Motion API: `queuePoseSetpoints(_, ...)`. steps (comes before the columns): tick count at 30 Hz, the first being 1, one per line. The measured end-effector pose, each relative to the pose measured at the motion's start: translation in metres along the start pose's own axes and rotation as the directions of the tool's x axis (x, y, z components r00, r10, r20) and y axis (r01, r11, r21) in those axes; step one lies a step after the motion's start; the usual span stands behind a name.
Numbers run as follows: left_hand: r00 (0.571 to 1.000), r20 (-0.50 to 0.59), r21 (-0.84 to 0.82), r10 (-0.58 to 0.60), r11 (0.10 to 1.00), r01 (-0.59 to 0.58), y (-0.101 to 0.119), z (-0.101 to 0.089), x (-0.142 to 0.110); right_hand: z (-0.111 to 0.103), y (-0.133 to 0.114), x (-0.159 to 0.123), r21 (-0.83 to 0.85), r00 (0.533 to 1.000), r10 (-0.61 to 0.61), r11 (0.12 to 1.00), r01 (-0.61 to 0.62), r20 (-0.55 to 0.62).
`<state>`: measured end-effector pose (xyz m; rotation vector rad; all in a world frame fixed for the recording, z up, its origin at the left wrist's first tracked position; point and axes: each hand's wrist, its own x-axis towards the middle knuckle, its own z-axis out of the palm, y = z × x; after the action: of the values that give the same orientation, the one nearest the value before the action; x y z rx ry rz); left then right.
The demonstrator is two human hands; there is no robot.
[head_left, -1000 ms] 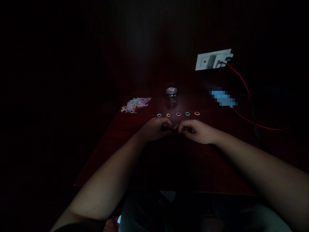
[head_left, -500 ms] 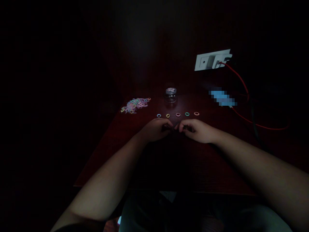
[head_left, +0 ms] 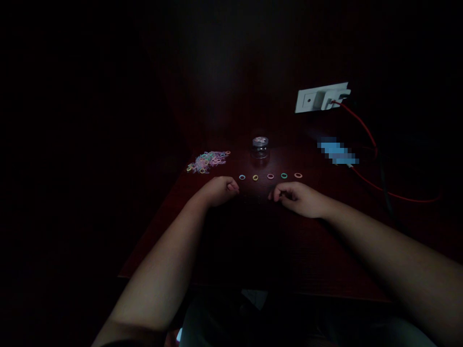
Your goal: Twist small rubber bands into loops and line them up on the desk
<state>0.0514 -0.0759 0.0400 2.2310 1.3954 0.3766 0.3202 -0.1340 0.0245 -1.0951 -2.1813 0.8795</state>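
A row of small coloured elastic bands lies across the table: a blue band (head_left: 242,177), a yellow band (head_left: 255,178), a pink band (head_left: 270,177), a green band (head_left: 284,176) and an orange-pink band (head_left: 298,175). Just left of and below the blue one is my left hand (head_left: 221,191), its fingers curled closed. My right hand (head_left: 298,198) rests below the pink and green bands with bent fingers drawn together. Whatever either hand holds, if anything, is too dark and small to make out. Faint specks show on the tabletop between the hands.
A pile of mixed elastic bands (head_left: 208,162) sits at the table's left edge. Behind the row stands a clear lidded jar (head_left: 260,147). A blurred blue object (head_left: 338,151) with a red cable (head_left: 405,198) lies right, below a wall socket (head_left: 314,99).
My left hand has moved left, away from my right hand, widening the gap between them. My right hand stays nearly in place. The whole view has shifted slightly.
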Motion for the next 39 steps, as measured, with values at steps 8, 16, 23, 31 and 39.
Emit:
queuePoseSetpoints(8,0.993,0.084,-0.084,0.083,0.994,-0.076,0.002,0.010,0.001,0.007,-0.011,0.000,0.084,0.997,-0.032,0.996,0.025,0.073)
queuePoseSetpoints(16,0.993,0.084,-0.099,0.089,0.992,-0.080,-0.002,0.010,0.002,0.006,-0.009,0.000,0.090,0.998,-0.019,0.996,0.014,0.063)
queuePoseSetpoints(23,0.990,0.108,-0.122,0.093,0.989,-0.080,-0.003,0.009,0.003,0.003,-0.008,-0.001,0.083,0.999,-0.018,0.996,0.015,0.038)
queuePoseSetpoints(31,0.993,0.095,-0.190,0.072,0.980,-0.053,0.001,0.009,0.003,0.002,-0.008,0.000,0.069,0.999,-0.020,0.997,0.017,0.036)
queuePoseSetpoints(39,0.988,0.112,-0.195,0.104,0.977,-0.080,0.008,0.007,0.000,0.002,-0.007,0.000,0.066,0.999,-0.027,0.998,0.024,0.034)
